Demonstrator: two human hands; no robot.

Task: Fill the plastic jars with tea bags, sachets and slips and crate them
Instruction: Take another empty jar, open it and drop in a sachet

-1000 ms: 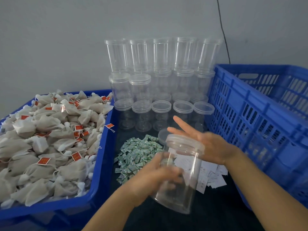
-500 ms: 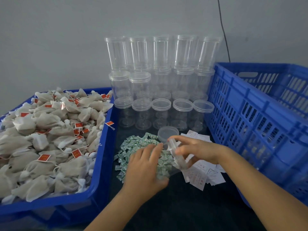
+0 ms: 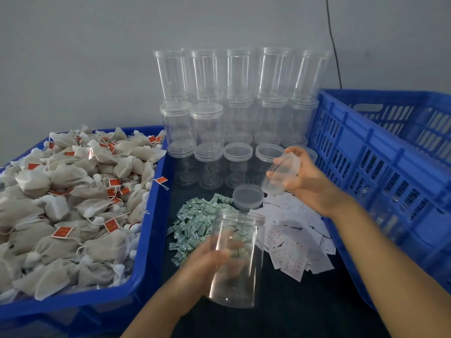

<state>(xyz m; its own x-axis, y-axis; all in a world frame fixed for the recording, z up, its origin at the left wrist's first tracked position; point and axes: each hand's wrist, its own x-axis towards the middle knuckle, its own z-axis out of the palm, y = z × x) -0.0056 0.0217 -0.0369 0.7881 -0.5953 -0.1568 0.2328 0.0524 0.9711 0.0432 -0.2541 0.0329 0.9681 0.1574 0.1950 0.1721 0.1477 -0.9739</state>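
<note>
My left hand grips a clear, open plastic jar, held upright over the dark table in front of me. My right hand holds the jar's clear lid, lifted above the white slips. Green sachets lie in a heap behind the jar. Another lid rests flat on the table between sachets and slips. Tea bags with red tags fill the blue tray on the left.
Several empty lidded jars are stacked against the grey wall behind the work spot. A tall blue slotted crate stands on the right, close to my right forearm. A black cable runs down the wall.
The lid has come off the jar. My right hand rose up and right with the lid. My left hand brought the open jar upright and nearer to me.
</note>
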